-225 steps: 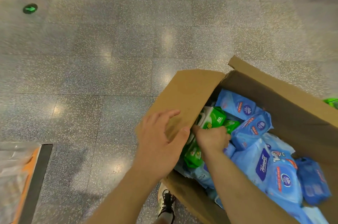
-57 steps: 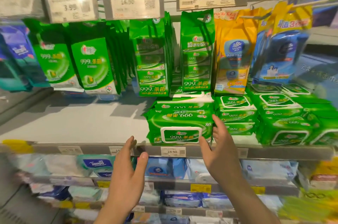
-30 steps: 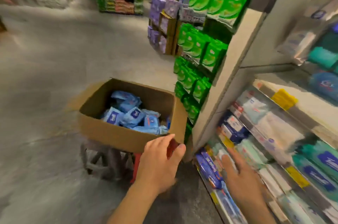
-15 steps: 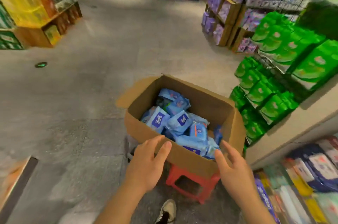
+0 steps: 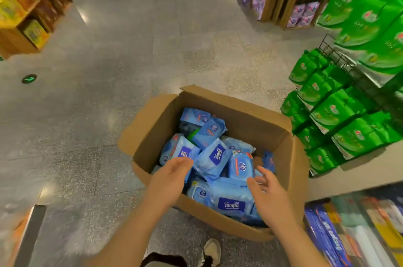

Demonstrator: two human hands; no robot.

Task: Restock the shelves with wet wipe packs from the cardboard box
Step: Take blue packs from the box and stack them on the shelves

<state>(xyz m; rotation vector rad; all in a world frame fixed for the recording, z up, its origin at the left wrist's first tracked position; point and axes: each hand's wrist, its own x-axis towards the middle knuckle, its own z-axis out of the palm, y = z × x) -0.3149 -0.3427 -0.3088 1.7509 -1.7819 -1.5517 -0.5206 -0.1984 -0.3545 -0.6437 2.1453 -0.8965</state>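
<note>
Speckled grey floor [image 5: 109,136] carries an open cardboard box [image 5: 283,157] of blue wet wipe packs [image 5: 214,157]. Left hand [image 5: 169,181] and right hand [image 5: 269,195] hover over them, fingers loose, gripping nothing. Shelves [image 5: 353,181] at right blur.

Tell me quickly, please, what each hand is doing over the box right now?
Left hand: open, holding nothing, reaching into the cardboard box.
Right hand: open, holding nothing, fingers spread above the blue wet wipe packs.
</note>
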